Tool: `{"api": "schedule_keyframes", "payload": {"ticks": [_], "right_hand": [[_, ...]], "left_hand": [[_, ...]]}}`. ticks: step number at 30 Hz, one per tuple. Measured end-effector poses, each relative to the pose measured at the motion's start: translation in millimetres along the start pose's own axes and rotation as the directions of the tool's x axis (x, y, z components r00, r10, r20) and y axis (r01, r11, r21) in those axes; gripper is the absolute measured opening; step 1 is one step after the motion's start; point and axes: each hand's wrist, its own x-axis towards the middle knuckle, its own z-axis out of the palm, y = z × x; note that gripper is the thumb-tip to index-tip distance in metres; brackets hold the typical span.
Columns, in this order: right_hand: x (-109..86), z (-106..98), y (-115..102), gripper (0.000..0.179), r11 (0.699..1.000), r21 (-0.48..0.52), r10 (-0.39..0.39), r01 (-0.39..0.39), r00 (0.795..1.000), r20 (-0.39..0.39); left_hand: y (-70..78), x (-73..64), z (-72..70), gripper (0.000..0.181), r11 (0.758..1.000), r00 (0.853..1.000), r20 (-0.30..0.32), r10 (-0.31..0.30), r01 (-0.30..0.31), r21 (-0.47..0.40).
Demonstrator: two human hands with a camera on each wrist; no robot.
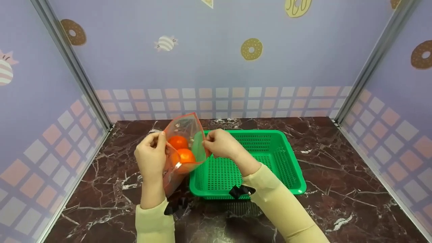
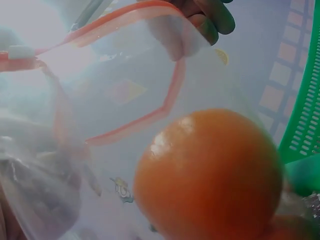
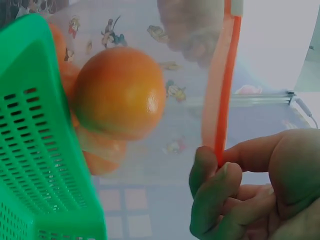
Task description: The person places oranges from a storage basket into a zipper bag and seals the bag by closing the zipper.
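Both hands hold up a clear zip bag (image 1: 172, 180) with an orange-red edge, its mouth spread wide. My left hand (image 1: 150, 155) pinches the rim on the left, thumb and fingertips together. Opposite it, my right hand (image 1: 222, 144) pinches the right rim, and the right wrist view shows thumb and fingers gripping the orange zip strip (image 3: 222, 90). Inside lie several smooth, round orange fruits (image 1: 186, 156), seen through the film as a large fruit (image 2: 210, 175) in the left wrist view. Small printed figures dot the film. A whitish slider (image 2: 21, 52) sits on the zip.
A green plastic basket (image 1: 293, 165) with slotted walls stands on the dark marbled table (image 1: 324, 209), just right of the bag and under my right forearm. Patterned lilac walls (image 1: 209, 67) enclose the table at the back and both sides.
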Motion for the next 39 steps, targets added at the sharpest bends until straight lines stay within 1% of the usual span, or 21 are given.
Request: {"api": "schedule_keyframes", "payload": {"ticks": [7, 9, 12, 16, 18, 19, 21, 23, 24, 26, 28, 29, 30, 33, 34, 35, 36, 37, 38, 39], "right_hand": [[14.6, 1.0, -21.6, 0.031, 0.999, 0.047, -0.016, 0.020, 0.997, -0.080], [19.1, 1.1, -28.6, 0.033, 0.998, 0.064, -0.011, 0.017, 0.995, -0.099], [25.2, 1.1, -37.9, 0.033, 0.995, 0.098, -0.008, 0.021, 0.992, -0.124], [32.1, 4.1, -46.3, 0.032, 0.986, 0.163, 0.002, 0.022, 0.989, -0.147], [35.0, 7.2, -47.0, 0.032, 0.982, 0.186, 0.005, 0.022, 0.990, -0.143], [36.5, 9.1, -46.5, 0.032, 0.981, 0.194, 0.008, 0.020, 0.990, -0.141], [38.5, 12.2, -44.6, 0.033, 0.979, 0.203, 0.008, 0.020, 0.991, -0.137], [39.4, 14.0, -42.7, 0.034, 0.977, 0.214, 0.008, 0.019, 0.992, -0.126], [39.9, 14.5, -41.9, 0.034, 0.974, 0.224, 0.009, 0.019, 0.992, -0.122], [40.4, 15.1, -40.5, 0.035, 0.967, 0.254, 0.011, 0.019, 0.993, -0.117], [41.5, 15.2, -39.2, 0.035, 0.957, 0.291, 0.014, 0.018, 0.994, -0.108], [42.2, 15.3, -38.5, 0.035, 0.950, 0.313, 0.016, 0.016, 0.995, -0.102], [42.7, 15.2, -37.9, 0.035, 0.943, 0.333, 0.019, 0.014, 0.995, -0.094], [44.3, 14.8, -36.4, 0.033, 0.923, 0.386, 0.029, 0.001, 0.997, -0.071], [44.7, 14.8, -36.0, 0.032, 0.916, 0.401, 0.033, -0.005, 0.997, -0.063], [45.0, 14.7, -35.7, 0.031, 0.910, 0.415, 0.038, -0.012, 0.998, -0.055], [45.2, 14.5, -35.4, 0.030, 0.905, 0.426, 0.044, -0.019, 0.998, -0.049], [45.4, 14.4, -35.2, 0.029, 0.898, 0.440, 0.051, -0.027, 0.998, -0.044], [45.7, 14.4, -35.0, 0.028, 0.891, 0.453, 0.058, -0.034, 0.998, -0.039], [45.9, 14.4, -34.8, 0.028, 0.886, 0.462, 0.063, -0.040, 0.997, -0.036]], "left_hand": [[6.2, 28.8, -11.8, 0.021, 0.993, 0.998, -0.005, -0.056, 0.056, 0.106], [7.5, 35.4, -15.7, 0.022, 0.991, 0.998, -0.001, -0.069, 0.068, 0.117], [10.1, 43.8, -20.2, 0.023, 0.991, 0.997, 0.012, -0.078, 0.076, 0.111], [13.1, 49.8, -23.5, 0.025, 0.990, 0.993, 0.057, -0.100, 0.094, 0.110], [13.8, 49.9, -25.1, 0.025, 0.982, 0.986, 0.100, -0.133, 0.117, 0.146], [14.1, 49.3, -26.1, 0.026, 0.977, 0.980, 0.127, -0.152, 0.130, 0.169], [15.8, 46.8, -29.3, 0.029, 0.964, 0.961, 0.199, -0.194, 0.149, 0.218], [19.3, 42.6, -34.9, 0.040, 0.953, 0.934, 0.275, -0.228, 0.157, 0.257], [22.4, 39.6, -38.6, 0.047, 0.948, 0.918, 0.316, -0.241, 0.152, 0.281], [29.8, 32.6, -46.8, 0.060, 0.938, 0.879, 0.401, -0.259, 0.131, 0.320], [38.7, 24.3, -56.0, 0.067, 0.924, 0.840, 0.468, -0.276, 0.097, 0.371], [43.0, 20.1, -60.3, 0.067, 0.914, 0.819, 0.500, -0.280, 0.069, 0.399], [47.0, 15.9, -64.4, 0.067, 0.904, 0.796, 0.533, -0.285, 0.039, 0.425], [55.4, 5.5, -73.2, 0.064, 0.883, 0.734, 0.614, -0.290, -0.043, 0.468], [57.0, 2.5, -75.0, 0.065, 0.879, 0.716, 0.639, -0.282, -0.073, 0.470], [57.9, 0.0, -76.0, 0.066, 0.877, 0.700, 0.659, -0.275, -0.099, 0.471], [58.3, -2.3, -76.5, 0.067, 0.874, 0.690, 0.674, -0.263, -0.125, 0.469], [58.4, -4.4, -76.6, 0.064, 0.870, 0.688, 0.681, -0.248, -0.150, 0.469], [58.2, -6.0, -76.0, 0.059, 0.867, 0.694, 0.683, -0.230, -0.173, 0.468], [58.0, -7.5, -75.2, 0.051, 0.862, 0.705, 0.677, -0.212, -0.192, 0.470]]}}
